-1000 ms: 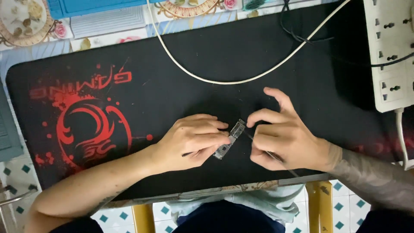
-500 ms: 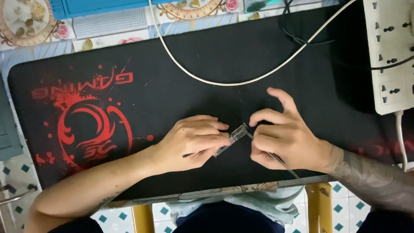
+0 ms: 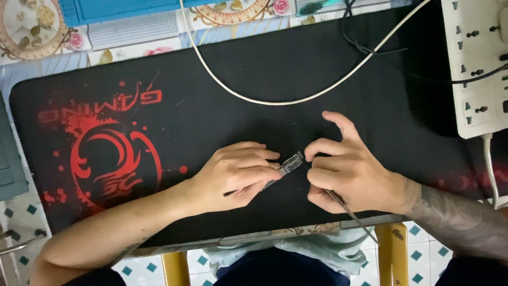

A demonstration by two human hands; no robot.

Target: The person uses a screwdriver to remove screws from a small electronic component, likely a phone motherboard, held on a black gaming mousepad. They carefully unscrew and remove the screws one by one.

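Small grey metal connector piece [image 3: 290, 163] sits low-centre over the black desk mat [image 3: 275, 79], pinched between both hands. Left hand [image 3: 233, 173] has fingers curled shut around its lower end, thumb and forefinger pressing the part; the piece sticks out up-right from the fingertips, tilted. Right hand [image 3: 352, 169] meets it from the other side, forefinger and thumb closed at the top end, other fingers half spread above. Right hand also grips a thin dark tool [image 3: 353, 216] that runs down-right past the palm and over the table edge. White cable [image 3: 296, 98] loops across the mat above the hands, well apart. White power strip [image 3: 473, 63] at the right edge. Red dragon print [image 3: 114, 159] on the mat's left.
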